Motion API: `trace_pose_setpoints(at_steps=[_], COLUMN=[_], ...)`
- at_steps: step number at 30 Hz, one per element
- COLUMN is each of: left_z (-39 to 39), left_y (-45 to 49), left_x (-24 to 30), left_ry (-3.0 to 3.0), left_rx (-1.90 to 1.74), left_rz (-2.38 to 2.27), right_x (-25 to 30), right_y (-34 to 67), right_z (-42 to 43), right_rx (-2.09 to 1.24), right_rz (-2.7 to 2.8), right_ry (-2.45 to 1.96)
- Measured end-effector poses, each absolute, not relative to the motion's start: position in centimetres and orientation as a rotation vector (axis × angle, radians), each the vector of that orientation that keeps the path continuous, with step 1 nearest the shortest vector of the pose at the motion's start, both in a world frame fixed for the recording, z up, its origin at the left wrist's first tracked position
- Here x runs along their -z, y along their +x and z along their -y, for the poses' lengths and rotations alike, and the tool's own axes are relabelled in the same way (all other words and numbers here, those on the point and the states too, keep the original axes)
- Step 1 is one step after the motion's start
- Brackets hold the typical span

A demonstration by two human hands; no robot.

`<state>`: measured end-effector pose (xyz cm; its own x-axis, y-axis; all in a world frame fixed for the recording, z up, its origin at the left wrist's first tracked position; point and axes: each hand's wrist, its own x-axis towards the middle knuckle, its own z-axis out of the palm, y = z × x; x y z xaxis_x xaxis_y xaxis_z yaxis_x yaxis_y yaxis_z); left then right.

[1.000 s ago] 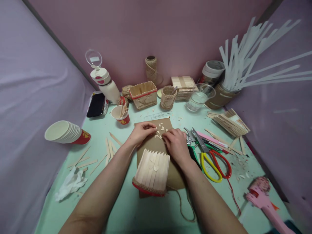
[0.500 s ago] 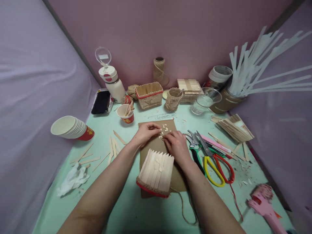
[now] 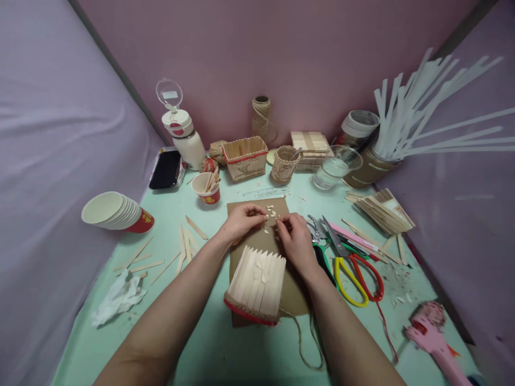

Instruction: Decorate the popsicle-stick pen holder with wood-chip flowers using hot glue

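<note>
Small pale wood chips (image 3: 273, 213) are scattered over a brown cardboard sheet (image 3: 295, 297). From the left, my left hand (image 3: 243, 222) reaches over the sheet, thumb and forefinger pinched at a tiny pale wood chip. My right hand (image 3: 295, 238) is just right of the chips, its thumb and fingertips close together; whatever they hold is too small to make out. Nearer to me, between my forearms, a pale wooden-stick piece (image 3: 257, 281) with a pointed edge lies on the cardboard. It has petal-like chips on its face and a braided, red-edged rim.
On the right lie pruning shears (image 3: 317, 230), yellow-and-red-handled scissors (image 3: 352, 279) and a pink glue gun (image 3: 436, 343). Stacked paper cups (image 3: 116, 212), loose sticks (image 3: 185, 244) and crumpled tissue (image 3: 120, 300) are at left. A glass of water (image 3: 332, 171) and a wooden box (image 3: 245, 161) stand behind.
My right hand has drawn a little to the right, widening the gap to my left hand and uncovering more cardboard. My left hand stays almost in place, still pinching.
</note>
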<state>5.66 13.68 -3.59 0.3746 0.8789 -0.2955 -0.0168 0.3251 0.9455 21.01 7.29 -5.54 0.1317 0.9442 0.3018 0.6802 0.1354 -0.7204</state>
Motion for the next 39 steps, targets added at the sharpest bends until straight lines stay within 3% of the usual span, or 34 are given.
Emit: trace_pose_setpoints(at_steps=[21,39], left_z=[-12.91,-12.83], left_y=[6.44,6.74], left_x=[3.73,3.84], left_ry=[1.094,1.095], left_rx=[-0.659,-0.656], left_rz=[-0.907,-1.014], right_x=[5.01,4.87], right_y=[21.10,20.91], right_z=[-7.31,-7.41], right_rx=[-1.050,-1.138], right_rz=[1.099,0.827], right_ry=[-1.373,-1.407])
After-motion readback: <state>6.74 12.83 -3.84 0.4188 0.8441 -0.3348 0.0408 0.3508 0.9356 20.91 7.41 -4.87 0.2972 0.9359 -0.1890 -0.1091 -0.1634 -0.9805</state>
